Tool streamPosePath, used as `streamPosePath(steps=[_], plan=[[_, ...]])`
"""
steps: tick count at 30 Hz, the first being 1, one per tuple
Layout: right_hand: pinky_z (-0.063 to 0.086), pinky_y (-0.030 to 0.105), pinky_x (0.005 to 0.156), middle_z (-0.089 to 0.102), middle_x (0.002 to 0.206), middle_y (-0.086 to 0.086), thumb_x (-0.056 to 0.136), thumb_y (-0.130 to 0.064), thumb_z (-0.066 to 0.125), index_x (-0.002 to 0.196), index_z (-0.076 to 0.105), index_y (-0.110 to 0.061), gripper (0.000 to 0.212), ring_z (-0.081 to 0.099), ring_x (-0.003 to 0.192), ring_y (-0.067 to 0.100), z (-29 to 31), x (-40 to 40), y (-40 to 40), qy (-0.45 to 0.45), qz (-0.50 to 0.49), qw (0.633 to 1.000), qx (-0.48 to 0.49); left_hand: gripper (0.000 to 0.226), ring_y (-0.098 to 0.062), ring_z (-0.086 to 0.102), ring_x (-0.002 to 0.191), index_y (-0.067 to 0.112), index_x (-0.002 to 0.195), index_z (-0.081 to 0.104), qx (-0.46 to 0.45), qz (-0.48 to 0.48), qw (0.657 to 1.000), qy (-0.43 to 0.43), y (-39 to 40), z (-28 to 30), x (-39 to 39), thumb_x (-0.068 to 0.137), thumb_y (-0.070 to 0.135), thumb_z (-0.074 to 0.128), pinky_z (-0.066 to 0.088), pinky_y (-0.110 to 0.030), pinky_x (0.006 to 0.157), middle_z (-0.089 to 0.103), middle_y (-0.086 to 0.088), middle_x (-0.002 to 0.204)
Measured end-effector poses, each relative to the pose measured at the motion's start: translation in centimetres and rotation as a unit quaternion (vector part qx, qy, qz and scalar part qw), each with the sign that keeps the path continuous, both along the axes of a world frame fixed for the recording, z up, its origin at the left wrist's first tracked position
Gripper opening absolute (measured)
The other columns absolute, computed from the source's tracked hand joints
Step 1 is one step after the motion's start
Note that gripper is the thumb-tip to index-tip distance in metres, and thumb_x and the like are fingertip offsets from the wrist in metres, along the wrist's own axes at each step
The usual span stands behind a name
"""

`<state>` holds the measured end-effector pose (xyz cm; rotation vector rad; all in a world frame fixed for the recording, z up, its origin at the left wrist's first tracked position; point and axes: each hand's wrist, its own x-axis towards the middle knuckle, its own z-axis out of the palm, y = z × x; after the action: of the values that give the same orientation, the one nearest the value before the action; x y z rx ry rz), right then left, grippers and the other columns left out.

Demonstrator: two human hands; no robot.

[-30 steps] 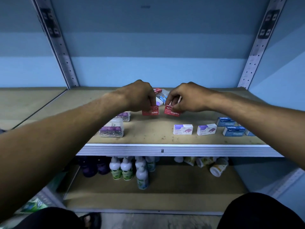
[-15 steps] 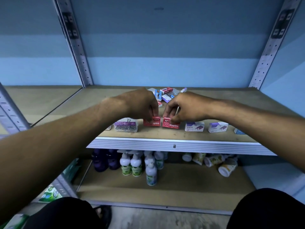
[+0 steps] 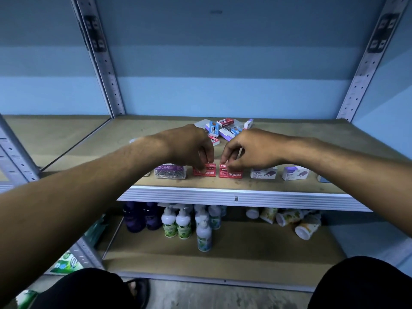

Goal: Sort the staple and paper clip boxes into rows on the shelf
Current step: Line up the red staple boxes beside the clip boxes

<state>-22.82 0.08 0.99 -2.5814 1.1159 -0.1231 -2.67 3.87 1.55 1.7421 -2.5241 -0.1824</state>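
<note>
Lower shelf board (image 3: 234, 259): two dark purple bottles (image 3: 142, 216) at left, upright. Beside them a cluster of white pump bottles (image 3: 177, 224) with green labels, upright; one white pump bottle (image 3: 204, 236) stands forward of the cluster. At right, several printed paper cups (image 3: 308, 228) lie on their sides. Green-printed packet (image 3: 65, 263) low at left, outside the upright. Perforated metal uprights (image 3: 104, 70) frame a blue wall (image 3: 223, 92).

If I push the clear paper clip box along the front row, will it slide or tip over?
The clear paper clip box looks low and wide, lying flat, so it will probably slide, not tip. Its loose clips may shift and rattle. The plastic seems stiff, perhaps slippery.
</note>
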Motion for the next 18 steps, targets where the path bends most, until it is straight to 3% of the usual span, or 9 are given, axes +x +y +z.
streamPosePath(steps=[4,7,12,15,18], plan=[[0.053,0.025,0.090,0.074,0.097,-0.015,0.089,-0.033,0.071,0.098,0.075,-0.033,0.010,0.067,0.091,-0.002,0.4,-0.4,-1.1,-0.037,-0.008,0.999,-0.018,0.014,0.018,0.055,0.067,0.029,0.094,0.075,-0.043,-0.007,0.999,0.019,0.0,1.3,0.4,0.081,0.034,0.075,0.048,-0.019,0.073,0.073,0.018,0.089],[0.051,0.024,0.091,0.071,0.105,-0.014,0.091,-0.030,0.068,0.105,0.072,-0.034,0.015,0.065,0.096,0.003,0.5,-0.3,-1.8,-0.029,-0.023,0.999,-0.036,0.014,0.005,0.059,0.075,0.027,0.093,0.076,-0.081,-0.007,0.997,0.010,-0.5,2.4,1.1,0.086,0.036,0.069,0.050,-0.025,0.080,0.073,0.015,0.094],[0.036,0.021,0.085,0.056,0.131,-0.003,0.092,-0.035,0.066,0.128,0.062,-0.032,0.036,0.052,0.102,0.011,0.4,0.9,-3.3,0.022,-0.036,0.996,-0.077,0.016,0.001,0.056,0.078,0.027,0.101,0.074,-0.082,0.035,0.996,-0.008,-3.0,3.0,2.9,0.088,0.034,0.066,0.050,-0.028,0.085,0.072,0.013,0.103],[0.036,0.026,0.103,0.045,0.147,0.000,0.092,-0.038,0.064,0.137,0.054,-0.033,0.046,0.046,0.129,0.019,0.3,1.8,-4.3,0.049,-0.044,0.995,-0.081,0.020,-0.009,0.058,0.097,0.026,0.107,0.071,-0.077,0.068,0.995,-0.007,-4.8,2.8,3.8,0.087,0.031,0.068,0.049,-0.030,0.090,0.069,0.010,0.110],[0.040,0.037,0.108,0.047,0.145,0.001,0.092,-0.042,0.063,0.140,0.050,-0.038,0.049,0.046,0.131,0.023,0.2,2.8,-5.4,0.055,-0.055,0.994,-0.076,0.023,-0.012,0.060,0.102,0.028,0.107,0.069,-0.046,0.099,0.994,0.004,-6.5,2.6,4.6,0.084,0.029,0.074,0.050,-0.032,0.092,0.067,0.009,0.111]])
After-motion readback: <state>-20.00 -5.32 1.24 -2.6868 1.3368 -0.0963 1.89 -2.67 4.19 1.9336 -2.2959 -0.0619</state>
